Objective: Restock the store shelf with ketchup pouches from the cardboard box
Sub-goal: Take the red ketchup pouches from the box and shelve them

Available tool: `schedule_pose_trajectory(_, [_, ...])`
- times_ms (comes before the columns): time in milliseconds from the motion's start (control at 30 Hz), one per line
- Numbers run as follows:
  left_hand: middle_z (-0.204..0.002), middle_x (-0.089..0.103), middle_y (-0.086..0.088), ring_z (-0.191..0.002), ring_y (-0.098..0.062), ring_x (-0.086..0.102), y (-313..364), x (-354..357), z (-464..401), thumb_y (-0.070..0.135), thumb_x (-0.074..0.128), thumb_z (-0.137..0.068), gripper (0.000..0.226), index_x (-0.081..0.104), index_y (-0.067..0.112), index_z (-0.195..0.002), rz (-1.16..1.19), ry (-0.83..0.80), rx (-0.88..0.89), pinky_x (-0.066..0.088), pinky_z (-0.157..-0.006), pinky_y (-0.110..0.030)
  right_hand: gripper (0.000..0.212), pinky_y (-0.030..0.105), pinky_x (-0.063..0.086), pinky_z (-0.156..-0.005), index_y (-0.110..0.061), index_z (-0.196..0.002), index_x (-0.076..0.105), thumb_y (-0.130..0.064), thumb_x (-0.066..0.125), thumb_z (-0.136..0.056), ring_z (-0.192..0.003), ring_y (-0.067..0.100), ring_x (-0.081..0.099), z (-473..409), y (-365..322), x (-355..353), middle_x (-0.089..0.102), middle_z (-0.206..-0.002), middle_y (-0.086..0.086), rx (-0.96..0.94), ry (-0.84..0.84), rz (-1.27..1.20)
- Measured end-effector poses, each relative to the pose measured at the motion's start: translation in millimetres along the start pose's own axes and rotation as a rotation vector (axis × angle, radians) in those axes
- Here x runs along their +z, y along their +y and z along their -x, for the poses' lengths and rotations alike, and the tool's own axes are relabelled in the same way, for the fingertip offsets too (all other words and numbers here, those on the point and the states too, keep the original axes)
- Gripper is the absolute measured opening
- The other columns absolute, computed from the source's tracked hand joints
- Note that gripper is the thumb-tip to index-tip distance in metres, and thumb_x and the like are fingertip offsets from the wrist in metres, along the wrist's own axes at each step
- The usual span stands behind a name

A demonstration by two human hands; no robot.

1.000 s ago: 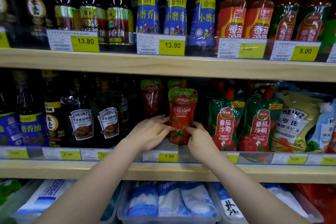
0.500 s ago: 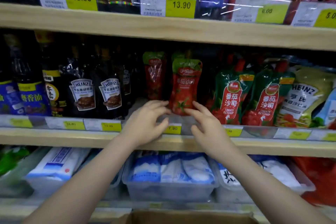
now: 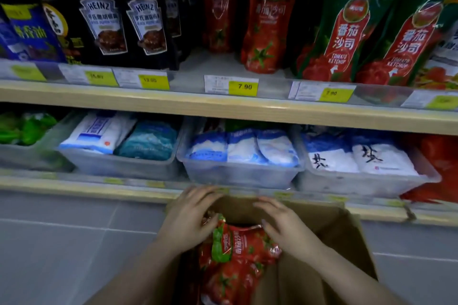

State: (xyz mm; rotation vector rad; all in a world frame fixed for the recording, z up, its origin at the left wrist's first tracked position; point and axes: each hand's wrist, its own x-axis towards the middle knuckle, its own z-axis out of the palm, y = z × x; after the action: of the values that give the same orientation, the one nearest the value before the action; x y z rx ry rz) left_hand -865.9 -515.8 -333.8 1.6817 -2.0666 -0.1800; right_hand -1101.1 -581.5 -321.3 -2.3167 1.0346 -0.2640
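Ketchup pouches [image 3: 238,262] piled in the open cardboard box [image 3: 329,250] on the floor, near centre, just below the bottom shelf edge. Top pouch lies flat, long axis running left-right, green cap end to the left; Chinese print on it runs sideways, too blurred to read fully.

Left hand [image 3: 190,218] on the left end of the top pouch, fingers [image 3: 210,224] curled over the green end, looks like a grip. Right hand [image 3: 285,225] on the right part of the pouch, fingers bent down onto the film; can't tell if it actually grips or just rests. Box far wall stands between the hands and the shelf.

Outward: bottom shelf holds clear plastic bins [image 3: 238,176] of white/blue bags, writing blurred. Middle shelf [image 3: 223,106] above: two matching red pouches [image 3: 267,22] upright, long axis vertical, green tops up, one behind-left of the other, bare shelf in front of them. Price tag [image 3: 231,84] below reads 7.90. Right of those, green/red pouches [image 3: 347,32] marked "TOMATO KETCHUP" with 番茄沙司, leaning right, tag under them also 7.90. Left: dark HEINZ bottles [image 3: 124,27], label partly legible as black pepper sauce, tag 12.00. Far left, blue-labelled bottle [image 3: 29,34]. Grey tiled floor [image 3: 74,242] left of the box
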Motion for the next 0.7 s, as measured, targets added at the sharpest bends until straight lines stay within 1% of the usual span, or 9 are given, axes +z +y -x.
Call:
schedule_pose_trajectory(100, [-0.136, 0.051, 0.0, -0.127, -0.018, 0.046, -12.4, 16.2, 11.1, 0.033, 0.062, -0.078, 0.049, 0.057, 0.02, -0.124, -0.056, -0.081, -0.023, 0.031, -0.11, -0.044, 0.035, 0.024, 0.036, -0.106, -0.018, -0.124, 0.052, -0.021, 0.052, -0.089, -0.127, 0.009, 0.043, 2.9, 11.2, 19.1, 0.031, -0.144, -0.007, -0.022, -0.011, 0.027])
schedule_pose_trajectory(167, [-0.14, 0.047, 0.003, -0.131, -0.015, 0.04, -16.3, 20.4, 12.7, 0.036, 0.06, -0.077, 0.054, 0.053, 0.022, -0.129, -0.045, -0.079, -0.033, 0.025, -0.113, -0.042, 0.033, 0.022, 0.04, -0.101, -0.02, -0.122, 0.053, -0.024, 0.053, -0.089, -0.121, 0.008, 0.048, 2.8, 15.8, 28.8, 0.039, -0.137, -0.006, -0.083, -0.002, 0.062])
schedule_pose_trajectory(267, [-0.138, 0.048, 0.004, -0.13, -0.014, 0.04, -18.0, 25.0, 11.4, 0.035, 0.063, -0.076, 0.051, 0.056, 0.022, -0.126, -0.004, -0.041, -0.049, 0.028, -0.112, -0.045, 0.042, 0.007, 0.025, -0.102, -0.023, -0.128, 0.047, -0.03, 0.055, -0.087, -0.124, 0.006, 0.042, -1.8, 23.8, 47.4, 0.039, -0.136, -0.006, -0.121, -0.103, 0.063])
schedule_pose_trajectory(300, [-0.138, 0.049, 0.004, -0.13, -0.014, 0.04, -18.2, 26.6, 11.5, 0.034, 0.064, -0.076, 0.051, 0.056, 0.022, -0.125, -0.002, -0.032, -0.051, 0.028, -0.111, -0.045, 0.048, 0.007, 0.02, -0.103, -0.024, -0.132, 0.043, -0.032, 0.056, -0.087, -0.127, 0.006, 0.038, -4.0, 29.0, 55.1, 0.036, -0.14, -0.006, -0.103, -0.148, 0.054])
schedule_pose_trajectory(367, [-0.137, 0.049, 0.005, -0.13, -0.014, 0.04, -19.2, 29.6, 10.9, 0.036, 0.064, -0.076, 0.053, 0.055, 0.023, -0.127, -0.005, -0.024, -0.046, 0.028, -0.112, -0.045, 0.061, 0.014, 0.016, -0.108, -0.025, -0.139, 0.034, -0.037, 0.059, -0.085, -0.134, 0.009, 0.029, -9.1, 42.2, 71.4, 0.028, -0.148, -0.005, -0.055, -0.227, 0.081])
schedule_pose_trajectory(467, [-0.137, 0.049, 0.004, -0.13, -0.015, 0.04, -20.3, 32.8, 10.0, 0.039, 0.063, -0.076, 0.054, 0.055, 0.024, -0.127, -0.007, -0.017, -0.034, 0.028, -0.111, -0.044, 0.072, 0.022, 0.008, -0.113, -0.022, -0.143, 0.024, -0.034, 0.062, -0.083, -0.142, 0.014, 0.017, -13.2, 59.1, 92.7, 0.017, -0.155, -0.001, -0.002, -0.331, 0.182])
schedule_pose_trajectory(533, [-0.136, 0.049, 0.004, -0.13, -0.015, 0.039, -20.9, 33.6, 9.6, 0.041, 0.062, -0.076, 0.053, 0.056, 0.024, -0.126, -0.007, -0.016, -0.035, 0.028, -0.111, -0.045, 0.073, 0.025, 0.011, -0.115, -0.021, -0.142, 0.026, -0.031, 0.065, -0.081, -0.14, 0.017, 0.021, -12.7, 65.7, 101.2, 0.022, -0.152, 0.0, 0.017, -0.328, 0.177])
schedule_pose_trajectory(600, [-0.136, 0.05, 0.003, -0.129, -0.016, 0.04, -20.8, 33.6, 9.4, 0.041, 0.062, -0.075, 0.053, 0.056, 0.024, -0.125, -0.003, -0.014, -0.036, 0.03, -0.109, -0.046, 0.078, 0.026, 0.022, -0.112, -0.022, -0.139, 0.026, -0.033, 0.07, -0.075, -0.132, 0.015, 0.033, -11.8, 69.5, 103.9, 0.031, -0.143, -0.002, 0.041, -0.284, 0.147])
schedule_pose_trajectory(700, [-0.135, 0.05, 0.003, -0.128, -0.017, 0.04, -20.2, 33.6, 9.3, 0.041, 0.063, -0.074, 0.054, 0.057, 0.023, -0.125, 0.004, -0.009, -0.043, 0.03, -0.109, -0.047, 0.092, 0.029, 0.027, -0.108, -0.023, -0.142, 0.018, -0.041, 0.071, -0.069, -0.125, 0.014, 0.035, -8.8, 71.8, 104.4, 0.033, -0.135, -0.003, 0.039, -0.257, 0.216])
